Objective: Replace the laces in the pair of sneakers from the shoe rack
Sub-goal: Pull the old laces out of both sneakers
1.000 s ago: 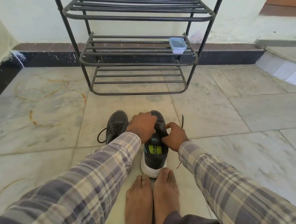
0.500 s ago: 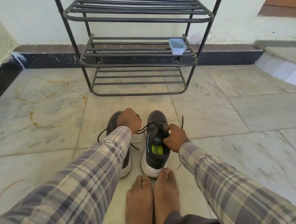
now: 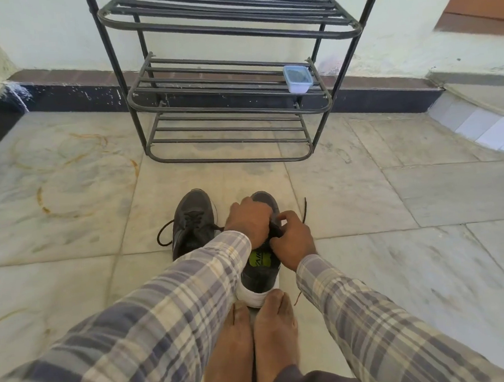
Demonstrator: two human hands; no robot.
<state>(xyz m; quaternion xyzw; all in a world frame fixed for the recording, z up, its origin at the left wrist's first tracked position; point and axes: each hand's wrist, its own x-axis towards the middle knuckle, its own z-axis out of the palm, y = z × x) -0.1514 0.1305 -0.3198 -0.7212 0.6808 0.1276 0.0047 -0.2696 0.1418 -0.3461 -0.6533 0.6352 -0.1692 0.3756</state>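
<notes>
Two dark grey sneakers stand side by side on the floor in front of my bare feet. The left sneaker [image 3: 191,222] is laced, with a black lace loop trailing to its left. The right sneaker [image 3: 261,272] has a white sole and a green insole label. My left hand [image 3: 248,221] lies curled over the right sneaker's lacing area and hides it. My right hand [image 3: 293,240] grips the shoe's tongue at its right side. A loose black lace end [image 3: 305,209] runs out past my right hand.
A black metal shoe rack [image 3: 227,115] stands against the wall ahead; a small clear plastic container [image 3: 297,78] sits on its middle shelf. Marble floor tiles spread on both sides. A raised step lies at the far right.
My left hand, which had pulled out to the left over the left sneaker with a lace, has come back onto the right sneaker's lacing. My right hand has stayed at the tongue.
</notes>
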